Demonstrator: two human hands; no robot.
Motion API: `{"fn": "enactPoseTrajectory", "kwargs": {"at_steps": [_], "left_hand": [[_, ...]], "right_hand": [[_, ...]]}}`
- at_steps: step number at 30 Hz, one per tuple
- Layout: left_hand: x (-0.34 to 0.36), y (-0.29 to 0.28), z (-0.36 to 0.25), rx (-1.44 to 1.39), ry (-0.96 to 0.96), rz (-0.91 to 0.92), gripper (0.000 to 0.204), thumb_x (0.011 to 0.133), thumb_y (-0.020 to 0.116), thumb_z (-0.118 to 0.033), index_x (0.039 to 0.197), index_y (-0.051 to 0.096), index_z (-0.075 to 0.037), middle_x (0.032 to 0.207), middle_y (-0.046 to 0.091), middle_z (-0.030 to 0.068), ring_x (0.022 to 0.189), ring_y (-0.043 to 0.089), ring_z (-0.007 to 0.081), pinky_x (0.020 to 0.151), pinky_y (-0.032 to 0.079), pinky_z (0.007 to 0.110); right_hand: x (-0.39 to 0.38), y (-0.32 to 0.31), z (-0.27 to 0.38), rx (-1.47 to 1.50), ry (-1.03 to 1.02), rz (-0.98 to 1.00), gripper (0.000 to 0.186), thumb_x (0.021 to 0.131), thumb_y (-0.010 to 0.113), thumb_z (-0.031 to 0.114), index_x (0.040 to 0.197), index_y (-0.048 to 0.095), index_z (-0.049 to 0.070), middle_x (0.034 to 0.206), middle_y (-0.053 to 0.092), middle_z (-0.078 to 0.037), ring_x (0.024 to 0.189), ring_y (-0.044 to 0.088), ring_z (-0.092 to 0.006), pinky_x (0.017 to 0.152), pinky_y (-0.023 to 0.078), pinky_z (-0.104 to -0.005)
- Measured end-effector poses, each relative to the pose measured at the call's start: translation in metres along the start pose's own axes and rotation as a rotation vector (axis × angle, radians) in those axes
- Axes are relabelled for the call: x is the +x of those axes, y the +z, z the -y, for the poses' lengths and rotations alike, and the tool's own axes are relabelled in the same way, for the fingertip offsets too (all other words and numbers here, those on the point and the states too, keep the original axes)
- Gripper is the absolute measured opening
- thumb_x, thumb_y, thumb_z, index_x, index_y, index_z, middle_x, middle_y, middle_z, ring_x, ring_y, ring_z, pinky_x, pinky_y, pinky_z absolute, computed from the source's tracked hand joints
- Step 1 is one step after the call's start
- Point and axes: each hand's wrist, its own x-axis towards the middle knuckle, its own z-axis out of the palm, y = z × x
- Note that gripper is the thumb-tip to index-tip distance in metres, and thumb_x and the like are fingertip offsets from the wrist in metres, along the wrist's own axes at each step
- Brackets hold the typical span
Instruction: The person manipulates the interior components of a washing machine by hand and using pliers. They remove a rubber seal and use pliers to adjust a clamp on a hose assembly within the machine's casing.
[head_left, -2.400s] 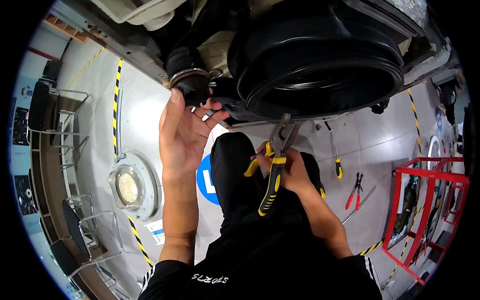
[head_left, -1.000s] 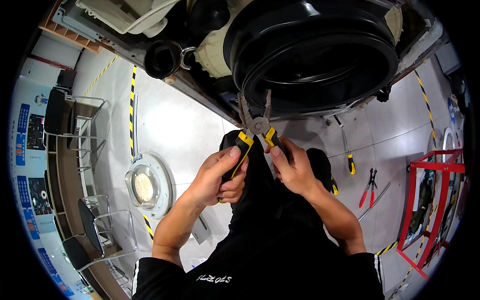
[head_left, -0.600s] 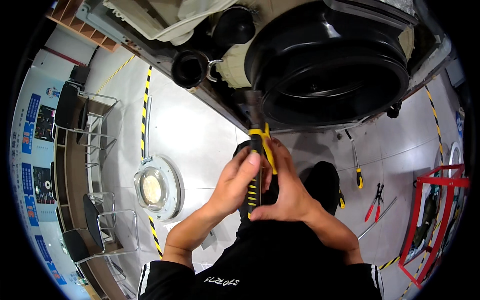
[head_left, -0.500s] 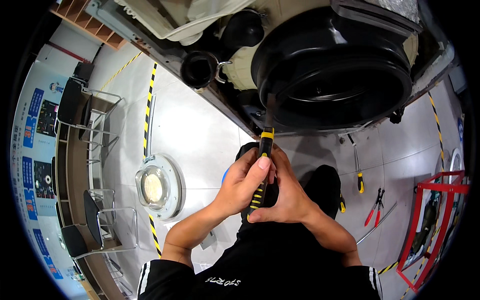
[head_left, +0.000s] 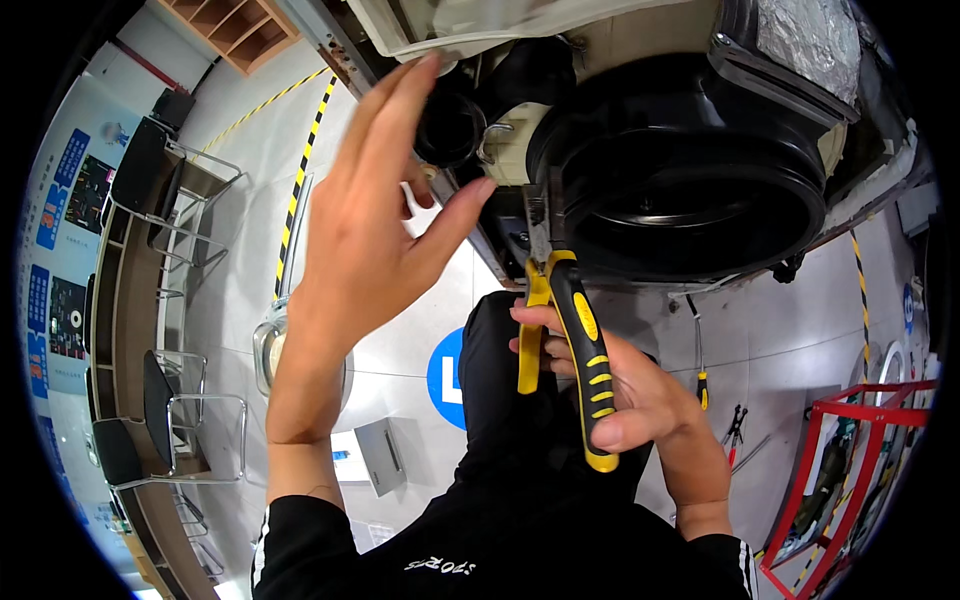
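My right hand [head_left: 645, 395] grips yellow-and-black pliers [head_left: 572, 310], their handles spread and metal jaws pointing up toward the machine. The jaws lie in front of the left edge of a large round black rubber door seal [head_left: 690, 130]; whether they touch it I cannot tell. Raised on the left, my left hand [head_left: 350, 225] is open and empty, thumb apart from the fingers. Its fingertips are near a black hose opening [head_left: 447, 130], partly hiding it. A metal spring clamp [head_left: 497, 143] sits at the hose's right side.
A round glass door [head_left: 272, 355] lies on the floor, partly behind my left forearm. At right are a screwdriver [head_left: 702, 385], red-handled pliers [head_left: 735, 430] and a red metal frame [head_left: 815, 480]. Chairs [head_left: 165, 400] line a long counter at left.
My left hand has let go of the pliers and risen up and left toward the hose. The pliers' handles have spread apart in my right hand. The view has shifted slightly.
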Motion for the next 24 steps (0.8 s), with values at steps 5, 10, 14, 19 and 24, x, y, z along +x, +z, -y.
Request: {"fn": "enactPoseTrajectory", "kwargs": {"at_steps": [5, 10, 14, 19, 24], "left_hand": [[0.003, 0.007, 0.011, 0.003, 0.054, 0.039, 0.053, 0.075, 0.061, 0.006, 0.127, 0.050, 0.000, 0.106, 0.058, 0.0112, 0.054, 0.055, 0.0158, 0.048, 0.045, 0.026], [-0.017, 0.021, 0.015, -0.029, 0.008, 0.006, 0.042, 0.076, 0.055, 0.012, 0.116, 0.059, -0.001, 0.101, 0.054, 0.0121, 0.058, 0.054, 0.0158, 0.050, 0.045, 0.025], [-0.029, 0.030, 0.021, -0.180, -0.061, -0.037, 0.039, 0.078, 0.050, 0.016, 0.112, 0.061, 0.000, 0.101, 0.055, 0.0125, 0.061, 0.054, 0.0146, 0.051, 0.044, 0.024], [-0.037, 0.038, 0.024, -0.320, -0.137, -0.108, 0.032, 0.082, 0.047, 0.016, 0.108, 0.061, 0.004, 0.101, 0.055, 0.0121, 0.061, 0.054, 0.0110, 0.050, 0.045, 0.022], [-0.042, 0.044, 0.025, -0.373, -0.106, -0.142, 0.029, 0.084, 0.045, 0.015, 0.106, 0.060, 0.005, 0.100, 0.055, 0.0120, 0.059, 0.052, 0.0087, 0.047, 0.045, 0.021]], "right_hand": [[-0.001, -0.002, 0.012, 0.100, 0.014, 0.081, 0.105, 0.061, 0.070, 0.043, 0.143, 0.022, -0.002, 0.122, 0.042, -0.020, 0.113, 0.045, -0.0286, 0.101, 0.031, -0.0390], [0.002, -0.006, 0.015, 0.113, 0.050, 0.064, 0.106, 0.061, 0.068, 0.047, 0.142, 0.022, -0.003, 0.121, 0.043, -0.020, 0.114, 0.045, -0.0289, 0.101, 0.031, -0.0383], [0.007, -0.008, 0.014, 0.123, 0.046, 0.052, 0.108, 0.062, 0.067, 0.050, 0.141, 0.020, -0.006, 0.127, 0.039, -0.022, 0.117, 0.043, -0.0314, 0.102, 0.030, -0.0398], [0.014, -0.007, 0.011, 0.156, 0.003, 0.024, 0.112, 0.060, 0.067, 0.052, 0.141, 0.018, -0.008, 0.136, 0.030, -0.025, 0.122, 0.038, -0.0341, 0.103, 0.029, -0.0416], [0.016, -0.003, 0.009, 0.172, 0.000, 0.001, 0.111, 0.062, 0.067, 0.049, 0.142, 0.016, -0.008, 0.132, 0.034, -0.022, 0.119, 0.041, -0.0316, 0.101, 0.033, -0.0380]]}}
